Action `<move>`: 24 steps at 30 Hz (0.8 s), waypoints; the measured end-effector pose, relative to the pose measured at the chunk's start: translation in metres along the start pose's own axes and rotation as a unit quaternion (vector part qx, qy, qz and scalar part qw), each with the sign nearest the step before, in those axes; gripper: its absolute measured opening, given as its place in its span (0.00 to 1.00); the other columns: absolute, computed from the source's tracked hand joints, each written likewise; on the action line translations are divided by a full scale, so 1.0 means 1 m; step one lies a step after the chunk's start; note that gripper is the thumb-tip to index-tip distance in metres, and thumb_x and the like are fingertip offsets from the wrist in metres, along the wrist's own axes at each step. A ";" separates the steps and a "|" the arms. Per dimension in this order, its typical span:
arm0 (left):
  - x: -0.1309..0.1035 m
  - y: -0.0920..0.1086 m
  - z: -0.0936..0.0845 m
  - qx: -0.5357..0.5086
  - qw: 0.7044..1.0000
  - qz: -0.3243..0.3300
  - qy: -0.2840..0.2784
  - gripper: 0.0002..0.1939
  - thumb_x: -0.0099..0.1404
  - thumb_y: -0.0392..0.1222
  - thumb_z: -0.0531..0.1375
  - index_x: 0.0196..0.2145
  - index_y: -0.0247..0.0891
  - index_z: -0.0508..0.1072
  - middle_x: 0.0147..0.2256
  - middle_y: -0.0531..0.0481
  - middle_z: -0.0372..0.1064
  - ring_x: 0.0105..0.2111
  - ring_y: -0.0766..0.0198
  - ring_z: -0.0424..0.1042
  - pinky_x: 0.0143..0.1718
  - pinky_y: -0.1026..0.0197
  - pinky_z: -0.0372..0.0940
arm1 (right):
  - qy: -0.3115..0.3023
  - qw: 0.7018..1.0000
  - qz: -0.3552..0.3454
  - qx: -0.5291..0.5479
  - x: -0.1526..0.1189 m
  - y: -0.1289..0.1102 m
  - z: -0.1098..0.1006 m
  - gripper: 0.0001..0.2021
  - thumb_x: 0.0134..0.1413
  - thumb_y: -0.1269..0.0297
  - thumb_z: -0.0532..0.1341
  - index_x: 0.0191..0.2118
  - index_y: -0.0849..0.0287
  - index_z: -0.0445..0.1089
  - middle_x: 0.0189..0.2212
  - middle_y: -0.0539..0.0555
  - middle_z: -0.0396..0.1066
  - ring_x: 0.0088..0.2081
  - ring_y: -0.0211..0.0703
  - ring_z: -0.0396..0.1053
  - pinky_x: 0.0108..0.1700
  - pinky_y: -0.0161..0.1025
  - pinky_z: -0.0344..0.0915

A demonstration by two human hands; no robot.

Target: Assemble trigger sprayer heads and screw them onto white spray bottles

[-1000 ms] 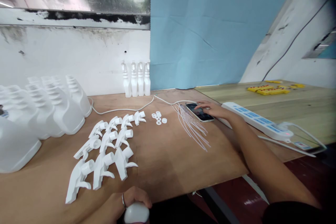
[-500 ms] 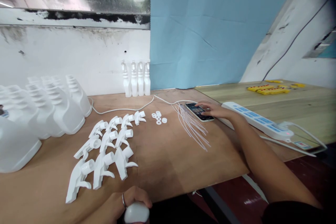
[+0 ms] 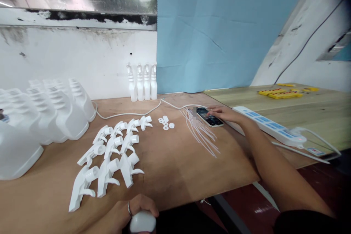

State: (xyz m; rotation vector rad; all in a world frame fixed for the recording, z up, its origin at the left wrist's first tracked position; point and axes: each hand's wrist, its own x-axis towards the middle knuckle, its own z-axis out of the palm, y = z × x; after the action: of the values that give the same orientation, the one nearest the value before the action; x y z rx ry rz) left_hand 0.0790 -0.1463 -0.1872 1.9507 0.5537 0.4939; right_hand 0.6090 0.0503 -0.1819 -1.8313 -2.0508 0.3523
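My left hand (image 3: 141, 206), with a ring on one finger, is closed around a smooth white rounded object (image 3: 143, 222) at the table's front edge. My right hand (image 3: 222, 112) reaches over a phone (image 3: 210, 117) lying on the table, its fingers apart at the lit screen. Thin clear tubes (image 3: 201, 135) lie in a loose bundle just left of the phone. Small white rings (image 3: 166, 123) are scattered farther left. Several white spray heads (image 3: 106, 175) lie in rows on the left half of the brown table (image 3: 175, 175).
Large white bottles (image 3: 65, 113) crowd the left side. Assembled spray bottles (image 3: 140, 84) stand against the wall. A white cable (image 3: 128, 114) crosses the table's back. A power strip (image 3: 268, 126) lies right of the phone, beyond it yellow pieces (image 3: 285, 95) on a second table.
My right hand has shifted slightly to the right over the phone, and its fingers have changed position. The phone appears turned or moved a little. My left hand has stayed in place.
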 end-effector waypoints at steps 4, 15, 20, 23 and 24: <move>0.010 -0.009 0.001 -0.013 1.000 0.014 0.000 0.18 0.73 0.54 0.51 0.41 0.41 0.75 0.39 0.48 0.75 0.44 0.61 0.75 0.48 0.59 0.69 | 0.042 0.999 -0.001 0.016 0.002 0.002 0.003 0.24 0.56 0.43 0.54 0.42 0.56 0.78 0.52 0.57 0.73 0.56 0.58 0.68 0.61 0.51 0.61; 0.020 -0.028 0.004 -0.033 0.999 0.023 -0.016 0.21 0.70 0.58 0.52 0.32 0.41 0.75 0.31 0.49 0.75 0.38 0.60 0.76 0.43 0.62 0.69 | 0.128 0.992 -0.003 -0.016 0.021 0.015 0.024 0.17 0.51 0.65 0.52 0.43 0.57 0.75 0.50 0.58 0.72 0.56 0.53 0.66 0.64 0.50 0.56; 0.023 -0.027 0.006 -0.030 0.999 0.014 -0.015 0.19 0.70 0.55 0.54 0.31 0.41 0.76 0.30 0.51 0.74 0.36 0.62 0.75 0.41 0.64 0.69 | 0.136 0.991 0.002 -0.015 0.027 0.021 0.031 0.17 0.53 0.63 0.52 0.45 0.58 0.72 0.51 0.60 0.71 0.57 0.55 0.65 0.64 0.51 0.56; 0.019 -0.020 0.005 -0.026 1.000 0.007 -0.008 0.18 0.72 0.53 0.53 0.34 0.41 0.76 0.33 0.51 0.75 0.40 0.60 0.76 0.43 0.62 0.69 | 0.135 0.991 0.018 -0.010 0.031 0.025 0.036 0.19 0.55 0.62 0.51 0.48 0.59 0.70 0.52 0.62 0.69 0.57 0.56 0.65 0.63 0.52 0.57; 0.016 -0.017 0.005 -0.024 1.000 0.005 -0.005 0.18 0.72 0.52 0.52 0.35 0.40 0.77 0.34 0.50 0.75 0.41 0.59 0.75 0.44 0.61 0.69 | 0.134 0.991 0.021 -0.008 0.033 0.026 0.037 0.19 0.55 0.62 0.51 0.49 0.60 0.70 0.52 0.63 0.69 0.57 0.56 0.65 0.63 0.52 0.57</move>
State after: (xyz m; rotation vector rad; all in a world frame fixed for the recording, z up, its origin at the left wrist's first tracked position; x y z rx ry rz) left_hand 0.0918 -0.1338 -0.2024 1.9095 0.5213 0.4990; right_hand 0.6134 0.0881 -0.2231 -1.8225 -1.8403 0.0946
